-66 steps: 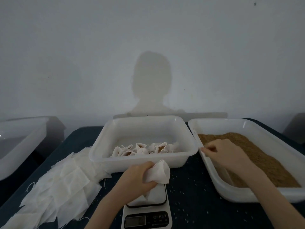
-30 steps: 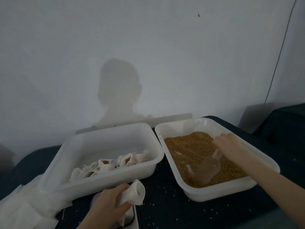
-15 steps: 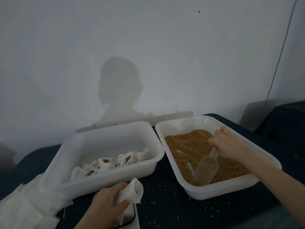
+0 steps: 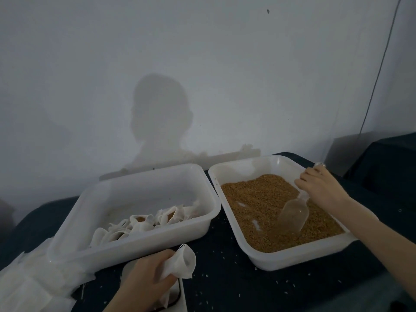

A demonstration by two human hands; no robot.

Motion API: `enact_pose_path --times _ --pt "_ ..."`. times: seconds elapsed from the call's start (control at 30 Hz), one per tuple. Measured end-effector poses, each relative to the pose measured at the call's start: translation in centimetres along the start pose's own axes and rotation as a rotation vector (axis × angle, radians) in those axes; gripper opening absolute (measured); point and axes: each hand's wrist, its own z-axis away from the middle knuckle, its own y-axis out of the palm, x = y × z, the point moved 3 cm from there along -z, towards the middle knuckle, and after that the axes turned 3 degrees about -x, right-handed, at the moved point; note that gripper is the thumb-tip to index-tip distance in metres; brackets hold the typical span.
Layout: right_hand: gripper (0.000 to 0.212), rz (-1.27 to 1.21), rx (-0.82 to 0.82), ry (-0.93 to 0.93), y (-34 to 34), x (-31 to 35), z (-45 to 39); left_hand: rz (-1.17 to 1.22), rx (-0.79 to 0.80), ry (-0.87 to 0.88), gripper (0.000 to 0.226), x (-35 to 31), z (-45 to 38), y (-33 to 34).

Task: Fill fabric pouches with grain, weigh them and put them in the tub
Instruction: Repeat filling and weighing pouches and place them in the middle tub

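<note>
Centrally, low in view: one white fabric pouch (image 4: pixel 183 263), mouth open, pinched in the curled fingers of the left hand (image 4: pixel 146 281) above a scale (image 4: pixel 177 296). Right hand (image 4: pixel 319 188), fingers curled round the handle of a clear scoop (image 4: pixel 293 215), its bowl tipped into brown grain (image 4: pixel 270 210) in the right tub (image 4: pixel 265 257). Left tub (image 4: pixel 135 248) holds filled pouches (image 4: pixel 144 222). Flat empty pouches (image 4: pixel 29 282) stacked at far left on a dark table (image 4: pixel 225 289).

There is one view only, from a camera on the person's head. It looks forward and slightly down across the dark counter (image 4: pixel 225 278) toward a pale wall (image 4: pixel 202 64). The hands appear close at the bottom edge; two white tubs (image 4: pixel 202 224) are just beyond.
</note>
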Motion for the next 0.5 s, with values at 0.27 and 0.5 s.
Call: enact_pose_path --times 0.27,0.5 --pt "0.025 -0.292 0.220 -0.133 1.9 2.4 -0.7 -0.029 0.010 -0.023 0.014 0.0 0.2 -0.3" --pt "0.032 -0.543 0.349 -0.020 2.1 2.5 -0.5 -0.075 0.044 -0.067 0.028 -0.4 0.1 -0.4"
